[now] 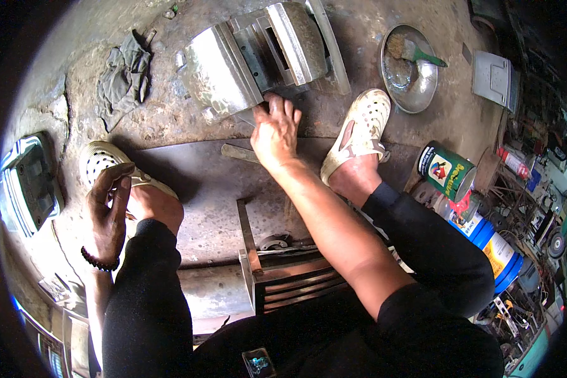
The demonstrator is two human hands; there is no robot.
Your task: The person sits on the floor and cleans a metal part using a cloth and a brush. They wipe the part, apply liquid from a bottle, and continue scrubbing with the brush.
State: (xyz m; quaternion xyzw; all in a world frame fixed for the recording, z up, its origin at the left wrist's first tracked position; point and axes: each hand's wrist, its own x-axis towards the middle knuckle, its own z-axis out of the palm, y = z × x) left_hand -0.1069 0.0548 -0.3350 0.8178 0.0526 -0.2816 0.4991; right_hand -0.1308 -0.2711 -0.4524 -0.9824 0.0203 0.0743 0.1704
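In front of me on the floor lies a grey metal housing (223, 66) with curved sides and a slotted middle. At its near corner my right hand (276, 129) has its fingers curled in against the metal edge; the fingertips are partly hidden. My left hand (109, 198), with a dark bead bracelet at the wrist, hangs by my left knee. Its fingers are loosely bent, with a gap between thumb and forefinger and nothing seen in them. A flat strip (239, 153) lies on the floor just left of my right wrist.
A metal bowl (429, 88) holds a green-handled brush (419, 55). Crumpled grey cloth (125, 79) lies far left. On the right stand a green can (444, 170) and a blue-and-white bucket (494, 249). A metal frame (246, 239) sits between my legs.
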